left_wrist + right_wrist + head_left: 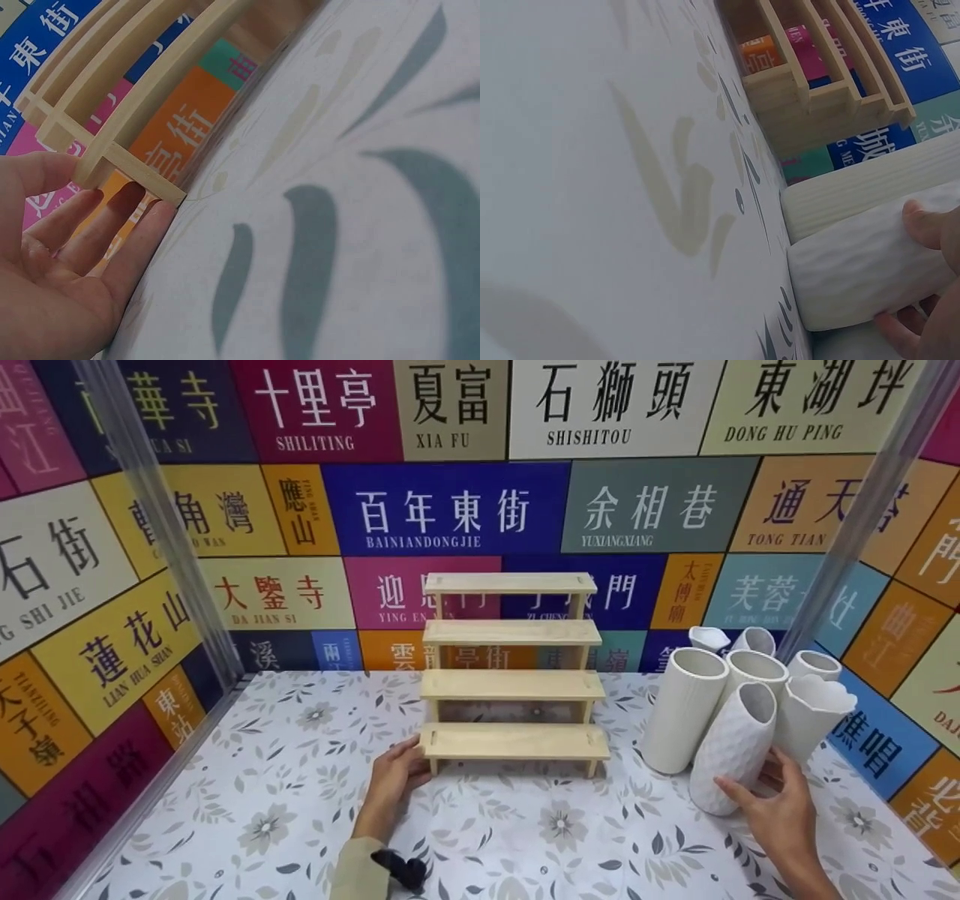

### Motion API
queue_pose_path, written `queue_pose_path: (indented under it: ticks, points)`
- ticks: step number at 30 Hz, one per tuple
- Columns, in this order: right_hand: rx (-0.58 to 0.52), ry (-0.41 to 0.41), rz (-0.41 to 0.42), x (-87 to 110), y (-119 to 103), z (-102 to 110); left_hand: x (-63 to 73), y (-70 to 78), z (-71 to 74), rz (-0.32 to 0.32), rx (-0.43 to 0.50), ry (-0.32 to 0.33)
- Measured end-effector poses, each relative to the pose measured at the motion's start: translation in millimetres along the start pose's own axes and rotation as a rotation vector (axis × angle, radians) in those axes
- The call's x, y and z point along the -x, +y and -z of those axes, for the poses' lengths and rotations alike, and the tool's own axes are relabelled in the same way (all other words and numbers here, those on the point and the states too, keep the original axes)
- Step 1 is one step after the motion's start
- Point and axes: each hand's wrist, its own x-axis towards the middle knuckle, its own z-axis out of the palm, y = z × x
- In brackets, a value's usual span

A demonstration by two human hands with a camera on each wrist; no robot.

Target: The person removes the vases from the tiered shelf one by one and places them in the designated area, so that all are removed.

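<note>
A pale wooden stepped shelf (514, 685) with stacked treads stands on the flowered tabletop. My left hand (397, 776) holds its lowest left corner: in the left wrist view the thumb (49, 171) touches the tread's end and the fingertips meet the leg. On the right, my right hand (784, 810) grips a white dimpled vase (731, 757) low down, thumb in front and fingers partly hidden behind it. This vase leans slightly to the right, close before the other vases. In the right wrist view, the dimpled vase (855, 262) lies beside a ribbed white vase (870, 187).
Several white vases group behind the held one, among them a tall ribbed cylinder (682, 712) and one with a wavy rim (814, 712). Walls with colourful Chinese signs (450, 510) enclose the table (300, 810). Clear upright posts (161, 517) mark the corners.
</note>
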Motion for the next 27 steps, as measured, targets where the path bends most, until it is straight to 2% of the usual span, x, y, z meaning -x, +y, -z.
queue_pose_path:
  ticks: [9,15,27]
  points:
    - [-0.014,0.01,-0.014,1.0,-3,-3,-0.3,2.0,0.9,0.017,-0.034,0.031]
    - [-0.004,0.053,-0.005,2.7,-5,-7,-0.8,3.8,0.0,0.045,-0.043,0.043]
    - [-0.004,0.083,0.007,3.4,-5,-10,0.7,0.9,1.8,0.005,-0.023,0.019]
